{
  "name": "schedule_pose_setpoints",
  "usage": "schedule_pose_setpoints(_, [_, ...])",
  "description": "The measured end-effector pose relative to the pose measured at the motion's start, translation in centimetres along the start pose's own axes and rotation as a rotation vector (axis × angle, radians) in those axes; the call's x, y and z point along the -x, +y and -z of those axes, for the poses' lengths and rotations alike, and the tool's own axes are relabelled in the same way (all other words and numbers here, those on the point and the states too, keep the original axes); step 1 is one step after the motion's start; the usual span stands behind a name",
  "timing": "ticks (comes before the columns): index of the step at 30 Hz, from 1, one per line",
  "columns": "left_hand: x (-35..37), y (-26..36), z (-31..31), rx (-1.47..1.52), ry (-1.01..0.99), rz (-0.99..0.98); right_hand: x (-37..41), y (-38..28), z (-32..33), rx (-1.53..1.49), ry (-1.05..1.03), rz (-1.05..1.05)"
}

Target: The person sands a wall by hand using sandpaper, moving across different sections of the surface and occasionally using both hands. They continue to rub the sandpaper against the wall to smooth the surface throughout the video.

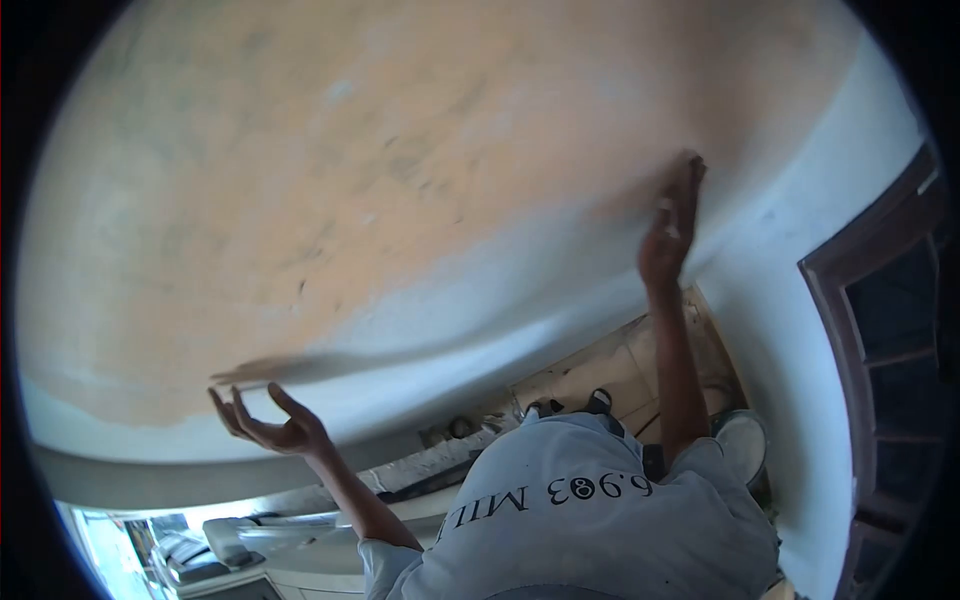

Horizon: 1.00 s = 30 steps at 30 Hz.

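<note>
My left hand is raised at the lower left, beside the wall, its fingers apart and curved with nothing between them. Higher up at the right, my right hand is held up near the same wall, fingers stretched upward and empty. Whether either hand touches the surface is unclear. The wall shows a peach-orange area with dark marks and a pale white band below it. Shadows fall on it beside both hands. Below are my light shirt with printed letters and my feet in dark footwear.
A dark-framed window or door is at the right. A round pale container stands by my right arm. Brownish floor tiles lie under my feet. A pale vehicle appears at the lower left.
</note>
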State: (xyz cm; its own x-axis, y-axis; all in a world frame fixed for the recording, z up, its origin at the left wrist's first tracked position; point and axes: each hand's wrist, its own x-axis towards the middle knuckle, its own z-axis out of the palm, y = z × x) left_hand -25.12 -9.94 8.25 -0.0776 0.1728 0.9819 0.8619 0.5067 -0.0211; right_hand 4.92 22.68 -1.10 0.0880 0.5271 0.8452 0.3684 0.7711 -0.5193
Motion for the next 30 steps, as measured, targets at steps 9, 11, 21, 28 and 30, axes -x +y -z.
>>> schedule_pose_setpoints(9, [-2.7,-1.4,-3.9,-0.139,0.080,-0.293,0.4,-0.2,-3.3,0.033,0.190,-0.038])
schedule_pose_setpoints(11, [-2.7,-1.0,-3.9,-0.109,0.098,-0.308,0.5,0.2,-3.5,0.033,0.191,-0.032])
schedule_pose_setpoints(21, [-2.3,0.8,-4.5,-0.018,0.185,-0.278,0.6,0.0,-3.4,0.142,0.204,-0.090])
schedule_pose_setpoints(28, [-1.7,-0.6,-4.3,0.076,0.129,-0.334,0.5,-0.4,-3.9,0.165,0.235,-0.086])
schedule_pose_setpoints(30, [-1.5,-1.0,-4.1,0.102,0.112,-0.356,0.9,-0.7,-4.3,0.105,0.268,-0.097])
